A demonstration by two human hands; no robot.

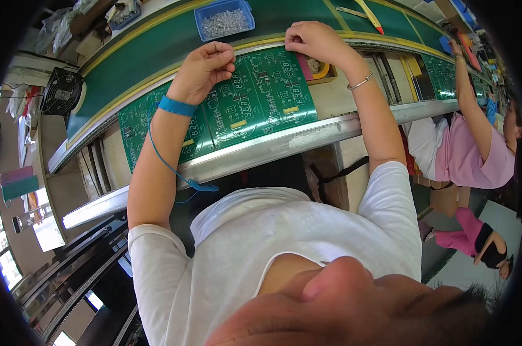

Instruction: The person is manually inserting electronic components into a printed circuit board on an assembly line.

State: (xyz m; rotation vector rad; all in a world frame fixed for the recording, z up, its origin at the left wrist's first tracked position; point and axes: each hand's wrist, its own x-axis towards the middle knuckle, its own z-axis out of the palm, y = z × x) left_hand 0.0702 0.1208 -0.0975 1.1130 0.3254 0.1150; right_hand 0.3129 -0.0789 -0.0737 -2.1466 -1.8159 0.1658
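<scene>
My left hand (206,68) is above the upper part of a green circuit board panel (261,118), thumb and fingertips pinched together. A blue strap (177,106) with a coiled cord circles its wrist. My right hand (318,41) reaches over the panel's far right corner. Its fingers are curled in and pressed together. Whatever either hand may hold is too small or hidden to make out. Beyond both hands, a blue bin (250,8) contains many small clear parts. The panel carries digit-shaped outlines and several yellow labels.
The panel lies between metal rails (261,142). A green belt (157,55) runs behind it, with a yellow tool with a red tip (371,18) on it. A small open box (328,74) sits right of the panel. A black fan (62,91) stands left. A co-worker (474,144) works at right.
</scene>
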